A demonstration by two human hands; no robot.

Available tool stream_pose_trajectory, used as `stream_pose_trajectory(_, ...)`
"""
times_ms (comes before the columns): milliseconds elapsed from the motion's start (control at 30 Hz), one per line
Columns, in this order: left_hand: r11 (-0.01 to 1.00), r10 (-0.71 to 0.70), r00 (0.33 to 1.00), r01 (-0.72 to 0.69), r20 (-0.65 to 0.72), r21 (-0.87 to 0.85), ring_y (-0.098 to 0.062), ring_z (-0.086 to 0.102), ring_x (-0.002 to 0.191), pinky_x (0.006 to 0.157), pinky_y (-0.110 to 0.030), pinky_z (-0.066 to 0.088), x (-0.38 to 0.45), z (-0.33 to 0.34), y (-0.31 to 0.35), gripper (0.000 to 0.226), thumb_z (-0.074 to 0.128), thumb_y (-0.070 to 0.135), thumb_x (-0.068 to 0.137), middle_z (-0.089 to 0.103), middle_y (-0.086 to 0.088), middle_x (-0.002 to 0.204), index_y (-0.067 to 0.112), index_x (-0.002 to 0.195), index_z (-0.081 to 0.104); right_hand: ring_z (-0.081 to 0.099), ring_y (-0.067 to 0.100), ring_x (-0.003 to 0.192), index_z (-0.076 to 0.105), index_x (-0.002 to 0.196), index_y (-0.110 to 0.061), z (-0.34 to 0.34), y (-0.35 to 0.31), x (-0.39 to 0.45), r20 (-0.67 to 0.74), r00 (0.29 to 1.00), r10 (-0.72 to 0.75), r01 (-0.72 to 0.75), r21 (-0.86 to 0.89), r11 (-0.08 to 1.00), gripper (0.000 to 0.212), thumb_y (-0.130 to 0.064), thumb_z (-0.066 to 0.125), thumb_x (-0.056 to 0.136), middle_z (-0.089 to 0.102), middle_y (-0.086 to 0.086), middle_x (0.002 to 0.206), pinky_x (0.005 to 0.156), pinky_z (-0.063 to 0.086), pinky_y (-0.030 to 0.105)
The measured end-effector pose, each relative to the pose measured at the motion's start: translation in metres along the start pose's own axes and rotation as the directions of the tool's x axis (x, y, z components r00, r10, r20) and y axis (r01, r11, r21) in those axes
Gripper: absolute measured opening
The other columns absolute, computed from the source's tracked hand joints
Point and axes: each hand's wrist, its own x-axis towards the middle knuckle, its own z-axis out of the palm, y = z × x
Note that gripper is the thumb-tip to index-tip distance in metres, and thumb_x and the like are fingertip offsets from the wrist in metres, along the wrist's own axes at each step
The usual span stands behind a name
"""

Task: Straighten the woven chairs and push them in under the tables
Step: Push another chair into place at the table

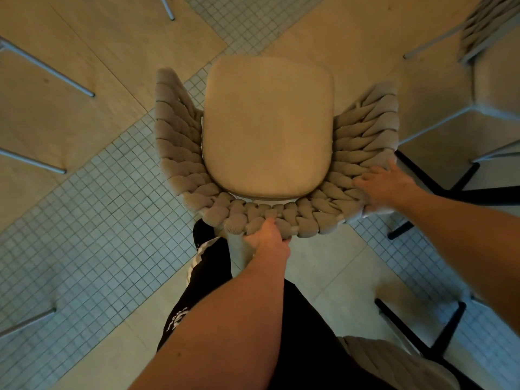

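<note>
A woven chair with thick beige braided sides and a tan seat cushion stands right below me on the floor, its back towards me. My left hand grips the middle of the braided backrest rim from behind. My right hand holds the right rear corner of the rim, fingers curled over the braids. Both forearms reach in from the bottom and right. No table top is over the chair.
Grey metal legs of other furniture stand at the left and top. Another woven chair sits at the top right, with black frame legs at the right. A further woven chair back is at the bottom right. My black-trousered leg is behind the chair.
</note>
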Motion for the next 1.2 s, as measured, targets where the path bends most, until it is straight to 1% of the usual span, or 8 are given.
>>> stream_pose_trajectory(133, 0.998, 0.065, 0.998, -0.065, -0.025, -0.010, -0.037, 0.060, 0.119, 0.044, -0.035, 0.055, -0.003, -0.006, 0.007, 0.057, 0.070, 0.021, 0.093, 0.056, -0.009, 0.140, 0.024, 0.145, 0.046, 0.043, 0.025, 0.135, 0.043, 0.139, -0.031, -0.002, -0.007, -0.002, 0.004, 1.000, -0.012, 0.012, 0.046, 0.999, 0.075, -0.076, 0.059, 0.082, 0.053, -0.005, 0.146, 0.117, 0.031, 0.043)
stream_pose_trajectory(267, 0.993, 0.092, 0.995, -0.093, -0.024, -0.067, -0.032, 0.058, 0.116, 0.085, -0.059, 0.057, -0.015, -0.018, 0.026, 0.058, 0.077, 0.019, 0.086, 0.056, 0.001, 0.134, 0.029, 0.136, 0.049, 0.047, 0.026, 0.127, 0.046, 0.135, -0.026, -0.006, -0.027, -0.011, -0.028, 0.999, -0.016, 0.018, 0.074, 0.997, 0.067, -0.072, 0.055, 0.088, 0.058, -0.002, 0.138, 0.112, 0.035, 0.039)
stream_pose_trajectory(333, 0.989, 0.139, 0.988, -0.142, -0.061, -0.050, -0.032, 0.056, 0.115, 0.092, -0.063, 0.052, -0.016, -0.031, 0.047, 0.060, 0.075, 0.011, 0.087, 0.054, 0.001, 0.126, 0.028, 0.138, 0.047, 0.047, 0.027, 0.126, 0.045, 0.139, -0.024, -0.011, -0.048, -0.018, -0.029, 0.999, -0.031, 0.033, 0.091, 0.995, 0.065, -0.069, 0.050, 0.092, 0.059, 0.000, 0.137, 0.111, 0.034, 0.039)
stream_pose_trajectory(567, 0.958, 0.250, 0.968, -0.243, -0.029, 0.150, -0.035, 0.059, 0.106, 0.079, -0.065, 0.056, 0.002, -0.064, 0.132, 0.050, 0.071, 0.006, 0.087, 0.057, -0.009, 0.121, 0.029, 0.125, 0.049, 0.050, 0.035, 0.119, 0.041, 0.139, -0.013, -0.022, -0.133, -0.017, -0.017, 1.000, 0.023, -0.018, 0.224, 0.974, 0.073, -0.071, 0.043, 0.094, 0.061, 0.011, 0.131, 0.101, 0.037, 0.046)
stream_pose_trajectory(867, 0.840, 0.392, 0.920, -0.348, -0.023, 0.415, -0.036, 0.061, 0.106, 0.076, -0.056, 0.058, 0.012, -0.059, 0.229, 0.063, 0.064, 0.002, 0.090, 0.055, -0.013, 0.126, 0.026, 0.142, 0.036, 0.046, 0.041, 0.125, 0.034, 0.149, -0.007, -0.077, -0.213, -0.005, 0.047, 0.996, 0.079, -0.091, 0.416, 0.905, 0.064, -0.052, 0.040, 0.104, 0.053, 0.022, 0.140, 0.099, 0.035, 0.049)
stream_pose_trajectory(1000, 0.736, 0.454, 0.891, -0.356, -0.030, 0.575, -0.038, 0.057, 0.114, 0.078, -0.055, 0.057, 0.014, -0.051, 0.270, 0.069, 0.054, 0.005, 0.095, 0.048, -0.014, 0.139, 0.025, 0.153, 0.022, 0.049, 0.037, 0.121, 0.036, 0.144, -0.009, -0.101, -0.236, -0.002, -0.036, 0.998, 0.041, -0.020, 0.464, 0.886, 0.071, -0.065, 0.035, 0.102, 0.058, 0.019, 0.133, 0.094, 0.035, 0.046)
stream_pose_trajectory(1067, 0.653, 0.528, 0.849, -0.384, -0.028, 0.653, -0.040, 0.053, 0.121, 0.088, -0.054, 0.055, 0.014, -0.049, 0.285, 0.066, 0.055, 0.008, 0.095, 0.045, -0.017, 0.144, 0.019, 0.153, 0.024, 0.048, 0.038, 0.123, 0.037, 0.143, -0.010, -0.105, -0.239, -0.002, -0.103, 0.995, -0.010, 0.060, 0.494, 0.868, 0.069, -0.066, 0.037, 0.101, 0.058, 0.020, 0.132, 0.099, 0.033, 0.047)
stream_pose_trajectory(1200, 0.602, 0.636, 0.771, -0.477, -0.024, 0.640, -0.035, 0.058, 0.114, 0.078, -0.039, 0.048, 0.014, -0.053, 0.276, 0.063, 0.062, 0.013, 0.092, 0.053, -0.017, 0.137, 0.016, 0.148, 0.034, 0.048, 0.036, 0.125, 0.040, 0.140, -0.019, -0.098, -0.210, 0.002, -0.208, 0.973, -0.102, 0.198, 0.524, 0.829, 0.067, -0.066, 0.052, 0.094, 0.059, 0.014, 0.132, 0.102, 0.029, 0.046)
